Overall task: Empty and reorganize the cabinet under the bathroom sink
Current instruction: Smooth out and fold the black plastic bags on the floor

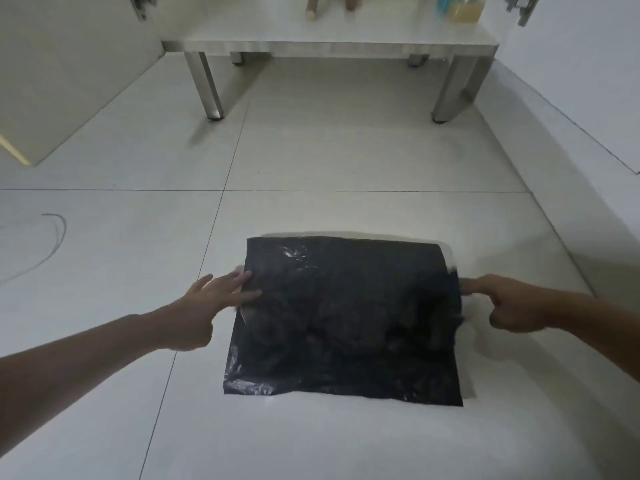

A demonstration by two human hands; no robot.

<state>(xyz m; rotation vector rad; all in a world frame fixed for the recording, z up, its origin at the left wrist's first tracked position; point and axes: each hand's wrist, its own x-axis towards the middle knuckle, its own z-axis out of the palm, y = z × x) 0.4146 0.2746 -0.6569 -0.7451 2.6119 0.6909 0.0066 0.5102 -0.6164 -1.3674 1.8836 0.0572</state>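
Fingers (247, 284) flat on black bag (346, 320) — left edge

Our two forearms reach in bare from the lower corners, with no sleeves on what shows. Our left hand (204, 303) and right hand (509, 306) are bare too: no gloves, rings, watch or bands visible.

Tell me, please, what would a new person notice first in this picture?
First, the black plastic bag lying flat on the pale tiled floor, low in the middle of the view. The left hand lays straight fingers on its left edge, and the right hand pinches its right edge. Further back stands a low shelf on metal legs, with blurred items on top.
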